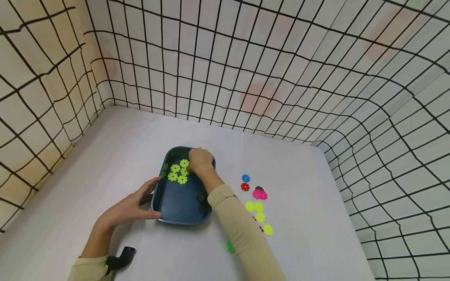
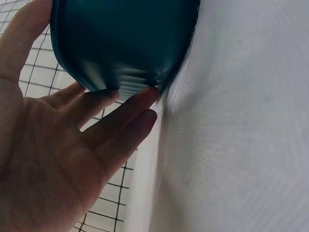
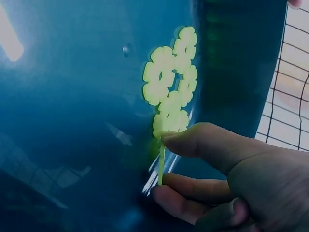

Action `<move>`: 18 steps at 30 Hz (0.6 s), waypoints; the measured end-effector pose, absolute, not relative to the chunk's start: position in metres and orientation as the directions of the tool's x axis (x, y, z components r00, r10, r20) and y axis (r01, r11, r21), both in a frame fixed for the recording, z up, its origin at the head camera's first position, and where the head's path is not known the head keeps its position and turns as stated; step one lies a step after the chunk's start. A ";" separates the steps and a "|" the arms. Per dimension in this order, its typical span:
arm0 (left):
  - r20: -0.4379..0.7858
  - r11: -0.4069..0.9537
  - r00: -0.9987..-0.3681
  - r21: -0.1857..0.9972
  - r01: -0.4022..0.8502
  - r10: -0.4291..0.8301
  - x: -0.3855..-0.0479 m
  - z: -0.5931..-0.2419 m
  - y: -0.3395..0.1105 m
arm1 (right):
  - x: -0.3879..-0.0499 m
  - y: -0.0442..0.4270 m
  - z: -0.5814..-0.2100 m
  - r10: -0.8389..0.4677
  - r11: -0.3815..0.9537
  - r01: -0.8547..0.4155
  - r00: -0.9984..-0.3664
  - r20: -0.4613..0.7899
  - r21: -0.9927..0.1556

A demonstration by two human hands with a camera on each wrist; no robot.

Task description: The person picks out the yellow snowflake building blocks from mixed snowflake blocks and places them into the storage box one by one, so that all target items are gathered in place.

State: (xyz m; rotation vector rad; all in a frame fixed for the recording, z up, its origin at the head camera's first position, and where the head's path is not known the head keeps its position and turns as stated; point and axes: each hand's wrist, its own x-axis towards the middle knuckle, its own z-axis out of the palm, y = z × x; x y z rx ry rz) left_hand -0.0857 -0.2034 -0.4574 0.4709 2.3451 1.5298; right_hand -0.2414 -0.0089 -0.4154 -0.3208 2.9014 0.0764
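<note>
A dark blue tray (image 1: 183, 203) lies on the white table. Inside it, near the far end, is a cluster of yellow-green notched flower discs (image 1: 175, 168), some of which look joined in the right wrist view. My right hand (image 1: 200, 160) reaches into the tray and pinches one yellow-green flower disc (image 3: 161, 166) between thumb and fingers. That disc stands edge-on, against the end of the cluster. My left hand (image 1: 130, 207) is spread at the tray's left side, its fairly straight fingers (image 2: 130, 113) touching the tray, its thumb at the near left corner.
Right of the tray lie loose flower discs: a blue disc (image 1: 245, 178), a red disc (image 1: 245, 187), pink discs (image 1: 260, 194), several yellow-green discs (image 1: 260, 217) and a green disc (image 1: 230, 246) partly behind my right sleeve. Black grid lines cover the white walls (image 1: 260, 78) around the table.
</note>
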 end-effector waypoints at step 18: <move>-0.059 0.365 -0.895 0.923 0.120 0.442 -0.086 -0.457 -0.203 | -0.241 -0.006 -0.416 -0.190 0.982 -0.180 -0.960 -0.205 -0.065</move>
